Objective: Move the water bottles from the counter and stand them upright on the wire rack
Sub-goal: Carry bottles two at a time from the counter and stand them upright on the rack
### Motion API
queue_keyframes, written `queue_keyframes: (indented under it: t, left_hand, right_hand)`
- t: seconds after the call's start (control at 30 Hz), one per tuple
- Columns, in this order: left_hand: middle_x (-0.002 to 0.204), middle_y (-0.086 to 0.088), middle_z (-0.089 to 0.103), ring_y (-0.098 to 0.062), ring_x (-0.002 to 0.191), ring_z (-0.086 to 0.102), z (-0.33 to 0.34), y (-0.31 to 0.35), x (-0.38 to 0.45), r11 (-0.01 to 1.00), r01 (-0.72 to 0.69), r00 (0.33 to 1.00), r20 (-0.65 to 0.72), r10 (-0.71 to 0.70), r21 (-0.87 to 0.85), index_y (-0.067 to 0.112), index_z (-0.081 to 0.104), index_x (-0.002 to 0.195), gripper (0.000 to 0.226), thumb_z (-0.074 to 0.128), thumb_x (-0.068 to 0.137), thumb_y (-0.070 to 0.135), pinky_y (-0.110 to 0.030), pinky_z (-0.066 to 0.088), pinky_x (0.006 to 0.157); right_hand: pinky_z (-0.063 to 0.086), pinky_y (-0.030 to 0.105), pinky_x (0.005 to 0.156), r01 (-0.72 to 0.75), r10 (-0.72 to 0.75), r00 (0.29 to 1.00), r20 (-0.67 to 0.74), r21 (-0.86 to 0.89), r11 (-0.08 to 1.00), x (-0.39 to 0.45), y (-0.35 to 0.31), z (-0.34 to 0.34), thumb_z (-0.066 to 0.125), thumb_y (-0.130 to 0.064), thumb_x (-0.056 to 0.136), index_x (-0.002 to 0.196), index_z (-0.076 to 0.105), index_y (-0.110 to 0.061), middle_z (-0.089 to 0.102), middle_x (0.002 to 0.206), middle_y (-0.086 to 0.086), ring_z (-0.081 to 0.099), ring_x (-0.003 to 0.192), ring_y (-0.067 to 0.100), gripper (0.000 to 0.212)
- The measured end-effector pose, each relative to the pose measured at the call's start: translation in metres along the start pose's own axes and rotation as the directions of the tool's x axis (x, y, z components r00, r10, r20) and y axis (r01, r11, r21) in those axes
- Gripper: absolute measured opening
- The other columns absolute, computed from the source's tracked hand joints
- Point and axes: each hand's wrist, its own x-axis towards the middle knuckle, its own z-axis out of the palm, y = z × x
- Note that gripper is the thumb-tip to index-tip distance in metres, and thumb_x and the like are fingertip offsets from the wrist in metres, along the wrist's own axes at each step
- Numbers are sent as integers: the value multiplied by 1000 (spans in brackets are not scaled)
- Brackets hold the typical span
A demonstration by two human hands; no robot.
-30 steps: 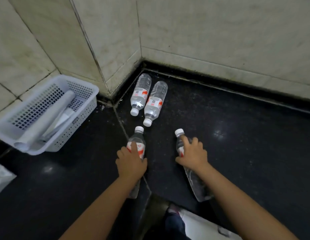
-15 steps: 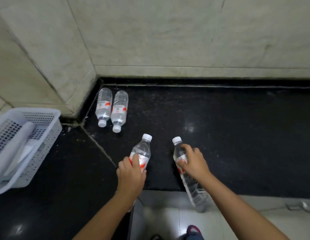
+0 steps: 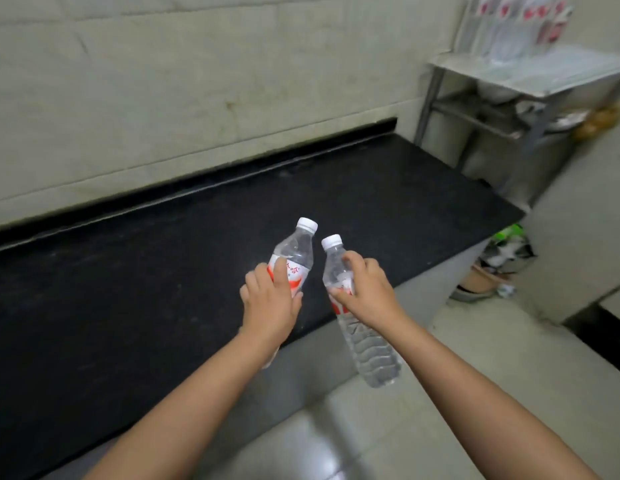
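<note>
Clear left bottle (image 3: 294,252) base hidden | right bottle (image 3: 362,336) | fingers (image 3: 280,271) clenched round both | rack (image 3: 530,69) blurred

Two clear plastic water bottles with white caps and red-and-white labels were held off the black counter (image 3: 128,289). The left bottle (image 3: 294,252) sat in the left grip (image 3: 270,303), wrapped at its label, cap tilted up and away. Just right of it, not touching, the right bottle (image 3: 367,348) hung in the right grip (image 3: 365,292), caught below its neck, base slanting down toward the person. Far up and right of both grips, blurred bottles (image 3: 509,26) stood on the wire rack (image 3: 530,76).
</note>
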Motion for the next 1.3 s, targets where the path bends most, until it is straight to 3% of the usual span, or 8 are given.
queue_keyframes:
  t: [0.13,0.4,0.57,0.67,0.83,0.93,1.13,1.3]
  left_hand:
    - [80,-25,61,-42,63,58,7,118,40,978,-53,997,-65,41,-204,9,37,109,82,90,47,17,-44,51,52]
    - [85,-32,60,-49,65,58,-2,276,144,901,-274,935,-312,167,-337,5,38,109,80,90,49,11,-51,51,55]
    - [91,-36,59,-49,71,58,-12,342,223,875,-390,827,-527,196,-288,4,36,109,73,86,57,14,-53,50,61]
    - [93,-37,58,-47,73,59,-11,380,283,863,-431,751,-635,180,-265,5,35,111,52,58,73,32,-50,50,65]
    - [98,-35,56,-48,80,56,0,451,395,803,-467,754,-642,142,-371,12,31,113,50,41,73,40,-50,47,71]
    - [99,-35,56,-48,80,55,5,488,453,796,-460,745,-659,105,-394,14,30,112,47,39,73,39,-50,46,71]
    - [101,-38,56,-50,83,55,32,544,551,833,-389,764,-643,52,-395,13,29,112,46,39,74,38,-54,46,76]
    - [101,-38,55,-50,80,55,66,579,611,874,-233,809,-583,-68,-426,13,29,112,45,45,76,35,-53,47,73]
  right_hand:
    - [37,35,97,-6,11,988,-151,29,1000,7,76,-96,62,-24,84,134,34,-18,41,125,16,41,119,33,58]
    - [35,30,94,57,-24,894,-448,60,997,35,170,-267,65,-21,83,132,37,-15,41,131,15,42,121,28,57]
    - [37,33,93,142,-123,784,-608,-17,990,76,210,-346,67,-26,79,132,39,-10,42,128,17,44,118,31,62]
    - [32,25,87,162,-173,732,-658,-79,984,114,231,-389,56,-34,69,130,42,-9,45,127,18,45,116,31,67]
    - [30,23,89,229,-242,677,-696,-113,967,212,254,-470,57,-36,73,130,40,-9,42,129,16,42,120,26,66]
    - [30,25,94,251,-253,604,-756,-121,960,268,262,-513,66,-23,82,130,38,-3,39,129,20,40,122,30,59]
    - [34,34,97,323,-343,521,-781,-191,927,376,289,-567,40,-50,70,128,43,0,44,122,26,43,116,36,77]
    - [39,44,93,410,-413,504,-759,-211,888,464,328,-582,37,-45,71,128,41,-1,46,115,31,46,109,44,72]
